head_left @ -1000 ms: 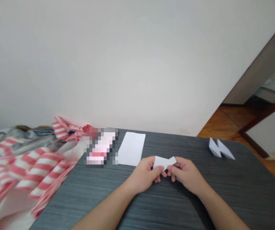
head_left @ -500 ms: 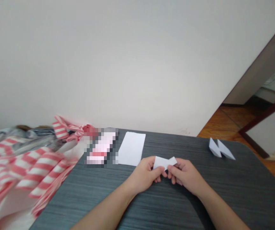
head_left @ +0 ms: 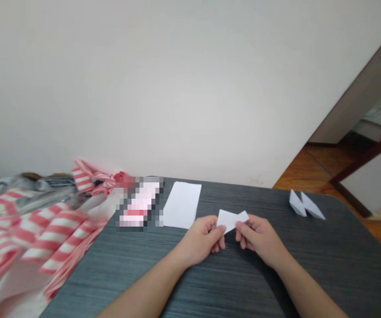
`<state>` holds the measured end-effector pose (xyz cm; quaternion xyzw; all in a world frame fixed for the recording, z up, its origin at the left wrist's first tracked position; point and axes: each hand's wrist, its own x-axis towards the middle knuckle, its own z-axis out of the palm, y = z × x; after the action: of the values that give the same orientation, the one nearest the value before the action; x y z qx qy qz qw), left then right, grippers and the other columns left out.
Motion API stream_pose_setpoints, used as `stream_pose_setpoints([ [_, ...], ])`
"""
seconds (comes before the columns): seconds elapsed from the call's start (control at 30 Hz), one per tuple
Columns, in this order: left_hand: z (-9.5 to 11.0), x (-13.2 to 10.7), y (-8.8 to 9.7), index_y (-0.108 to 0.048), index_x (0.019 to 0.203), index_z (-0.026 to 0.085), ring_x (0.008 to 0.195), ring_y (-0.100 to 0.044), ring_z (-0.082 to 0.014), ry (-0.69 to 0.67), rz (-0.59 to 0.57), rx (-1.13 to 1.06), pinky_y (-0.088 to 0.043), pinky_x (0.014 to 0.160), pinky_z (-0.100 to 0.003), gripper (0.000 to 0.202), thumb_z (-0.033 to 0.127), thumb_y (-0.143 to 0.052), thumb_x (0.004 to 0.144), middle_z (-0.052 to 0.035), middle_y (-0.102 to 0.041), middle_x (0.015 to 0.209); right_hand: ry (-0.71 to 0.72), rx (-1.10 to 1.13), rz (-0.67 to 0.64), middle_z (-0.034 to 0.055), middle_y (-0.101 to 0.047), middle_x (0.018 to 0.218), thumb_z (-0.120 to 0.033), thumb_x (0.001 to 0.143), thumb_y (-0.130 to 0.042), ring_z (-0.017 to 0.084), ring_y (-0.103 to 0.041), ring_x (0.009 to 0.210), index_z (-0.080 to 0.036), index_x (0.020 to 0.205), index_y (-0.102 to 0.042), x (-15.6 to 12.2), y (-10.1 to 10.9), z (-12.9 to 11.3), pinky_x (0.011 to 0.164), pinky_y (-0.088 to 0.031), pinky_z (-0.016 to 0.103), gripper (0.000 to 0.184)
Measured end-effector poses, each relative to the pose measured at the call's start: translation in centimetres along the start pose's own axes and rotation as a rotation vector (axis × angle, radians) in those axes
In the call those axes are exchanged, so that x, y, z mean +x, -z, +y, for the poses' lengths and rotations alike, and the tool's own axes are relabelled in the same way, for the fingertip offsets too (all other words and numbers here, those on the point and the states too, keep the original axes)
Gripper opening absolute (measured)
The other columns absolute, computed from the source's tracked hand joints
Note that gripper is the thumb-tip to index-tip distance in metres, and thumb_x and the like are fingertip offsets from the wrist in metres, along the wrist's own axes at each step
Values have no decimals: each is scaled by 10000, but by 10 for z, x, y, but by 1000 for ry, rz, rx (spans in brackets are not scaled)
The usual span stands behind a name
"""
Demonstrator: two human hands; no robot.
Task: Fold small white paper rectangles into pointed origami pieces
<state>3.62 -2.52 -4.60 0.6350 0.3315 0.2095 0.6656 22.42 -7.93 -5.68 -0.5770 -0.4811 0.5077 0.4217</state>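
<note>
Between my two hands is a small piece of folded white paper (head_left: 227, 220), held above the dark table. My left hand (head_left: 203, 238) pinches its left end, thumb on top. With thumb and fingertips, my right hand (head_left: 258, 236) grips the right end, where a narrow folded flap angles upward. The fingers under the paper are partly hidden. Beyond my left hand lies a flat stack of white paper sheets (head_left: 182, 205). Two pointed folded paper pieces (head_left: 306, 206) stand close together at the table's far right.
A pixelated pinkish object (head_left: 142, 203) lies left of the sheets on the dark wood-grain table (head_left: 137, 274). Red-and-white striped cloth (head_left: 54, 234) is heaped along the left side. A pale wall (head_left: 190, 97) rises behind the table; wooden floor (head_left: 310, 170) shows at right.
The folded paper has shifted slightly up and right. My fingertips have moved apart, so more of the paper's middle shows. The sheets and the standing pieces stay where they were.
</note>
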Motion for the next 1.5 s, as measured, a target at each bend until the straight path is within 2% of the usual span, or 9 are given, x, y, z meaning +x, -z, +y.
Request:
stream_pose_setpoints([
  [0.1,1,0,-1,-567,789,143,490,-496,-87,0,3,11,-381,490,-201,283,394,-496,899,0,-607,613,-24,-16,-42,-21,-558,435,-436,863,-572,70,-387,342,-159,626,-610,0,-2,-2,383,-254,197,367],
  [0.23,1,1,-2,-558,768,147,499,-499,-88,-5,-8,24,-375,495,-203,288,399,-499,896,-3,-613,625,-37,-100,-92,-9,-572,425,-435,858,-575,75,-403,341,-154,581,-630,0,-2,-3,390,-273,200,399],
  [0.57,2,0,-1,-523,728,163,477,-488,-87,35,-1,-5,-365,477,-205,316,444,-514,874,10,-603,597,28,-149,29,11,-609,452,-480,875,-558,113,-523,409,-166,595,-649,1,3,1,462,-392,218,430],
  [0.7,3,0,-2,-508,707,168,482,-484,-87,41,14,2,-371,489,-204,305,428,-529,864,19,-587,575,-9,-104,22,3,-594,437,-476,873,-560,96,-475,378,-161,603,-651,1,2,4,437,-353,213,425],
  [0.87,3,-1,-2,-519,716,167,508,-495,-90,35,5,33,-380,512,-205,286,405,-516,875,19,-587,589,-57,-89,-58,1,-589,426,-445,870,-567,82,-413,344,-155,601,-665,1,-1,1,401,-287,211,408],
  [1.13,0,-1,-2,-531,733,172,508,-484,-93,14,-7,68,-337,483,-198,300,413,-468,900,17,-584,601,-1,-176,-40,10,-612,440,-444,871,-572,115,-518,401,-165,565,-672,0,1,-3,460,-377,218,426],
  [1.5,1,-3,-2,-582,795,155,515,-491,-93,26,-46,91,-360,489,-193,258,380,-492,886,1,-619,630,14,-153,8,12,-600,424,-462,889,-551,113,-509,393,-161,573,-674,1,3,1,464,-383,220,454],
])
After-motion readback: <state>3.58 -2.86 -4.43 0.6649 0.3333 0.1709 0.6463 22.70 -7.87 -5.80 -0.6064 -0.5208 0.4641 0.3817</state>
